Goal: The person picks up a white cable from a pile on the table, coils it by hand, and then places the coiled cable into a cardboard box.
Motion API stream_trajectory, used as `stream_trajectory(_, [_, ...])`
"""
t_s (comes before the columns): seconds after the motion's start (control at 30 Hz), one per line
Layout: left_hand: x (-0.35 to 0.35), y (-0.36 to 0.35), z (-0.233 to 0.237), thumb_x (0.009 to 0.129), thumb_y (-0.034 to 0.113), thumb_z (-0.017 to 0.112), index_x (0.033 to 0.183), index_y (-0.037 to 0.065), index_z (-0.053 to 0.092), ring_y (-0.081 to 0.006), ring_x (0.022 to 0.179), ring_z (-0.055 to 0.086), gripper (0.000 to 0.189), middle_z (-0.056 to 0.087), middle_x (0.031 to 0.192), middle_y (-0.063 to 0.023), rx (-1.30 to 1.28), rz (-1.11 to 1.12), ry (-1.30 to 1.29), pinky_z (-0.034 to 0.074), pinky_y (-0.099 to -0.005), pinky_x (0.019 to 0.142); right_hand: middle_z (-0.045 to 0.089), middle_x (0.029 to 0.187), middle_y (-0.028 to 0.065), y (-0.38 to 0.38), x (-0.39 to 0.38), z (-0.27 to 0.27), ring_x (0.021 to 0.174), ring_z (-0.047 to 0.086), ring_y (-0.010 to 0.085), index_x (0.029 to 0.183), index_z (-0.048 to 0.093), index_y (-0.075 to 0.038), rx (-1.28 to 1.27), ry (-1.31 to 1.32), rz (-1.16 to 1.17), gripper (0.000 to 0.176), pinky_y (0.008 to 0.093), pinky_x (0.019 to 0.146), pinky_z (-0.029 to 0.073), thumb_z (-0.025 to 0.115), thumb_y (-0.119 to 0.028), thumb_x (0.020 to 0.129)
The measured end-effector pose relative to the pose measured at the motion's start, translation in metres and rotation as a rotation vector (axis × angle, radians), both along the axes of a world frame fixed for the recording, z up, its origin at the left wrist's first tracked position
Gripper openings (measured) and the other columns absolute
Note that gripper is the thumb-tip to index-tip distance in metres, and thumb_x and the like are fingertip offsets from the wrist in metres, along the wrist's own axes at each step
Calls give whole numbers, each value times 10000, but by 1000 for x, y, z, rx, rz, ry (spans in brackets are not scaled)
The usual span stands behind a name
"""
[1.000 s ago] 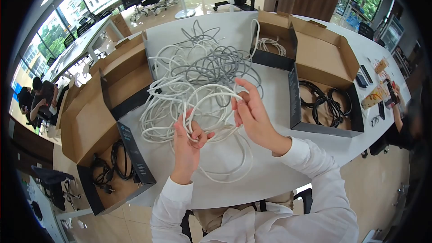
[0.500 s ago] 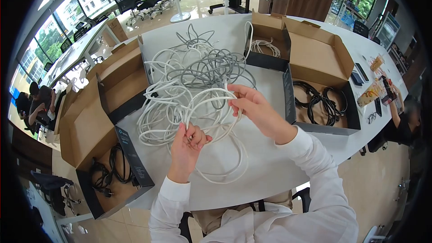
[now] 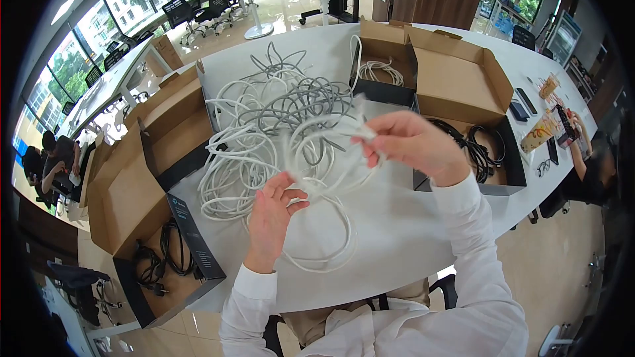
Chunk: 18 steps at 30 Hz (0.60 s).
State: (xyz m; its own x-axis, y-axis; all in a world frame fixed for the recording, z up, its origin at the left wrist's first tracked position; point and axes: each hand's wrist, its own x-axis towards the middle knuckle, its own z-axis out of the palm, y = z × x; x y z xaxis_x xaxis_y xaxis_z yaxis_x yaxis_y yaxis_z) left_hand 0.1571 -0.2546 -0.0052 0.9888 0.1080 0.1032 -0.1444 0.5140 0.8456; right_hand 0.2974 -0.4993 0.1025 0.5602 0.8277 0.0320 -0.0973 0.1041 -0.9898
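Two boxes (image 3: 200, 243) of black cables (image 3: 157, 268), white cable (image 3: 352, 130) in right hand (image 3: 418, 144)

Left fingers (image 3: 291, 195) loosely curled, right fingers (image 3: 385, 145) pinched

The cable pile (image 3: 284, 109) is being supported by the table (image 3: 397, 244), between left boxes (image 3: 198, 238) and right boxes (image 3: 458, 66).

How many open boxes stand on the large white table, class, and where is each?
4: the near-left box, the far-left box, the far-right box and the near-right box. None seems hidden.
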Motion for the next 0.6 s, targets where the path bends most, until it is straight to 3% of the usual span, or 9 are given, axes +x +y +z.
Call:
stream_trajectory(0.03, [0,1,-3,963,572,349,1339,45,442,-227,1023,550,654,514,1250,-126,20,-9,-13,424,-396,892,635,919,30,-9,3,4,830,590,107,1145,618,29,53,7,-57,268,259,779,485,594,-131,932])
stream_trajectory(0.17, [1,1,-5,951,586,371,1350,68,427,-223,988,550,657,499,1244,-117,98,-27,-25,435,-394,873,637,961,54,-40,21,11,880,619,135,1166,588,35,249,-29,-345,288,269,796,506,593,-142,940])
stream_trajectory(0.27, [1,0,-5,948,586,381,1332,61,435,-218,978,553,653,503,1230,-112,131,-66,-25,437,-380,863,653,988,76,-38,38,13,902,634,136,1144,598,43,118,-161,-640,277,259,791,504,611,-133,929])
stream_trajectory(0.5, [0,-1,-8,948,573,402,1296,58,452,-205,947,565,624,528,1179,-103,208,-122,-60,441,-358,845,684,962,119,-6,171,-52,868,658,162,1097,598,108,-85,-414,-808,296,250,756,507,678,-15,840])
stream_trajectory(0.57, [0,0,-8,948,568,407,1295,57,453,-204,945,567,620,540,1163,-101,223,-142,-71,440,-355,846,705,947,125,4,213,-78,844,678,182,1050,650,71,-60,-413,-839,295,277,738,522,725,-53,792])
stream_trajectory(0.6, [-1,0,-8,949,565,409,1295,56,454,-204,947,568,617,545,1157,-101,226,-152,-72,440,-353,849,713,922,127,9,231,-92,832,687,204,1012,682,29,-210,-541,-958,277,302,742,529,743,-81,765])
